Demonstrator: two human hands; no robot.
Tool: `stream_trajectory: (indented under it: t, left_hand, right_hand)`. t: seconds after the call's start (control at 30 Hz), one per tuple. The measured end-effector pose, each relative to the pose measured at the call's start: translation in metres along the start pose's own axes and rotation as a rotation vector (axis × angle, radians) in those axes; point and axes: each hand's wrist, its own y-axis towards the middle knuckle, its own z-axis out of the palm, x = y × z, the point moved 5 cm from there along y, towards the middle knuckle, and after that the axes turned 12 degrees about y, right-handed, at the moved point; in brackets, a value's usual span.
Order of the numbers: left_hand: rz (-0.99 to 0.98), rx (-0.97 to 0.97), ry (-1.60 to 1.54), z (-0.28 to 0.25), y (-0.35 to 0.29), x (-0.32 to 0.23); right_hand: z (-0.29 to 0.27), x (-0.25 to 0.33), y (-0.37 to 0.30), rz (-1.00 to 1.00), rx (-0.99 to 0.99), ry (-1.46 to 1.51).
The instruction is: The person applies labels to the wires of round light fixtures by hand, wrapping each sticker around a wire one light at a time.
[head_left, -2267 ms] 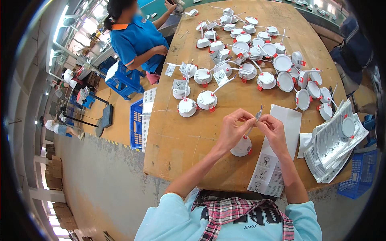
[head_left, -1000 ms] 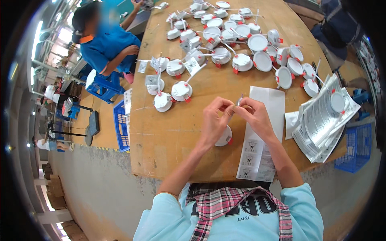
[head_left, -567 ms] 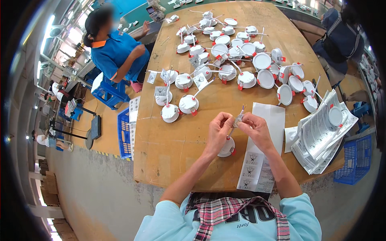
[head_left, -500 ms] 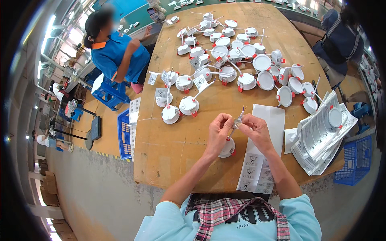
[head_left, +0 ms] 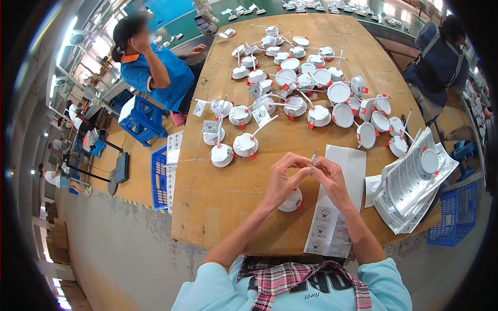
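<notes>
Wooden and broad, the worktable (head_left: 228, 207) fills the middle of a factory floor, with a grey concrete floor below its near edge. Both hands meet just above the table's near part: the left hand (head_left: 282, 179) and the right hand (head_left: 332, 179) pinch together on a small thin wire end (head_left: 314, 157) that sticks up between the fingertips, both grips closed on it. Directly under the left hand, resting on the wood, lies one round white downlight fitting (head_left: 291, 200) with an orange spring clip at its edge.

Beneath the right forearm lies a long white leaflet sheet (head_left: 340, 207), unfolded, its near end printed with small black square symbols in a column. To the right, at the table's edge, sits a fanned stack of printed grey-and-white instruction sheets (head_left: 404, 194); the number of sheets cannot be counted. One white fitting (head_left: 429, 160) rests on top of that stack.

Farther across the table is a spread of white round fittings (head_left: 311, 88), roughly thirty, many with orange clips and thin white leads; several carry small white paper tags with black marks. An exact count is not possible where they overlap.

At the left side of the table, a blue plastic crate (head_left: 160, 176) stands on the floor. A person in a blue shirt (head_left: 158, 72) sits on a blue stool (head_left: 142, 116) at the far left corner. Another person in dark clothing (head_left: 438, 57) stands at the right side. A second blue crate (head_left: 456, 212) sits on the floor at lower right.
</notes>
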Motion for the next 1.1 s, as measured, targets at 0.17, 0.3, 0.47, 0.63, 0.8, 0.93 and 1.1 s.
stream_trajectory:
  t: [0.17,0.3,0.47,0.63,0.8,0.93,1.1]
  left_hand:
    - [-0.044,0.061,-0.081,-0.005,0.003,0.005]
    - [-0.001,0.081,-0.068,-0.008,0.001,0.008]
    - [-0.037,0.068,-0.050,-0.009,-0.001,0.006]
    - [-0.017,0.010,-0.049,-0.007,0.000,0.014]
    - [-0.079,-0.040,-0.080,-0.008,0.001,0.015]
    - [0.047,-0.049,0.132,-0.003,0.003,-0.002]
    - [0.091,-0.039,0.195,0.003,-0.001,-0.010]
  right_hand:
    - [0.003,-0.005,-0.001,0.066,0.021,0.082]
    - [0.007,-0.003,-0.004,0.084,0.018,0.118]
    - [0.006,-0.008,-0.007,0.076,0.021,0.106]
    - [0.006,-0.005,-0.003,-0.076,-0.033,-0.058]
    - [0.006,0.000,0.001,-0.244,-0.045,-0.281]
    - [0.000,-0.003,0.001,-0.142,-0.065,-0.181]
    - [-0.004,-0.005,0.002,-0.055,-0.042,-0.229]
